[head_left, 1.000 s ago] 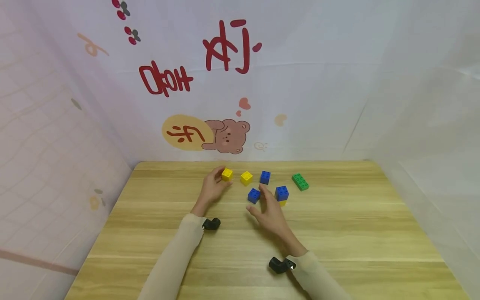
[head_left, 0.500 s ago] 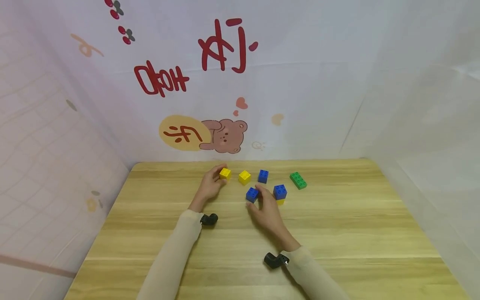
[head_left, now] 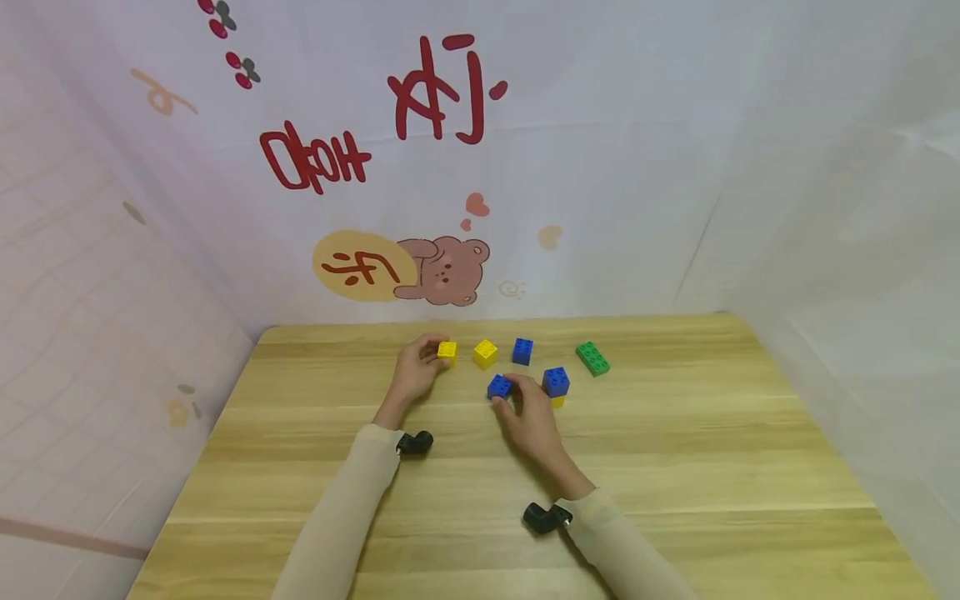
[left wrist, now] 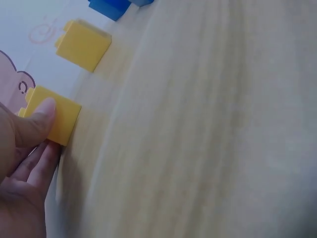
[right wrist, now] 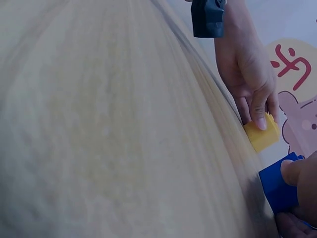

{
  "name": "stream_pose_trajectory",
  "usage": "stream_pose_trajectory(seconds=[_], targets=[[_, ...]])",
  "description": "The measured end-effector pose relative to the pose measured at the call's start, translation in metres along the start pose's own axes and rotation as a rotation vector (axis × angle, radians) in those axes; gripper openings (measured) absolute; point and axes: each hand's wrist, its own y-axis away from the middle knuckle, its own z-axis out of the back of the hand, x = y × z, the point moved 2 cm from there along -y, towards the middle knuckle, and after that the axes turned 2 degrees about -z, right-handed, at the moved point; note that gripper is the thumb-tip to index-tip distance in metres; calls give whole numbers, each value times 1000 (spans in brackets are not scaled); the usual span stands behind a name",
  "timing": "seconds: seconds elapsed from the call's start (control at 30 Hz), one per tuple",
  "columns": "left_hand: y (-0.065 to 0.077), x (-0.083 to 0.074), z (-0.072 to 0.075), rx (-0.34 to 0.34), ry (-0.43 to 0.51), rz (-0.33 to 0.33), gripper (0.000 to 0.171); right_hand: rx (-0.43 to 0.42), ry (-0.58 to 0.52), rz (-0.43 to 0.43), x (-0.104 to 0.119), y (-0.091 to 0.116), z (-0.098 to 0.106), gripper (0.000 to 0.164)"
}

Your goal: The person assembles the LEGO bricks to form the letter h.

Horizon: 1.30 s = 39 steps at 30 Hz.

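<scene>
My left hand (head_left: 415, 372) pinches a yellow toy building block (head_left: 447, 351) at the far left of the row. In the left wrist view the thumb presses flat on the side of that block (left wrist: 62, 119), with the other fingers behind and below it. A blue building block (head_left: 498, 386) sits between the thumb and fingers of my right hand (head_left: 536, 423), nearer the front. The right wrist view shows the thumb against the face of this blue block (right wrist: 278, 186), its far side hidden by the hand.
Behind the hands stand a second yellow block (head_left: 485, 354) and another blue block (head_left: 522, 351). Just right of my right hand, a blue block (head_left: 556, 381) is stacked on a yellow one (head_left: 558, 402). A flat green block (head_left: 592, 358) lies farther right on the wooden table (head_left: 712, 450).
My left thumb and fingers have closed on the yellow block, which has turned a little. The right hand has moved in from beside the blue block and now grips it.
</scene>
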Motion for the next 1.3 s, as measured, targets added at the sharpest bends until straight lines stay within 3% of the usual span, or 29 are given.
stream_pose_trajectory(seconds=[0.57,1.3], targets=[[23,-4,-5,-13,20,30,39,9,23,29,5,3,7,42],[45,-10,-22,-16,57,-5,38,16,38,59,3,7,13,41]])
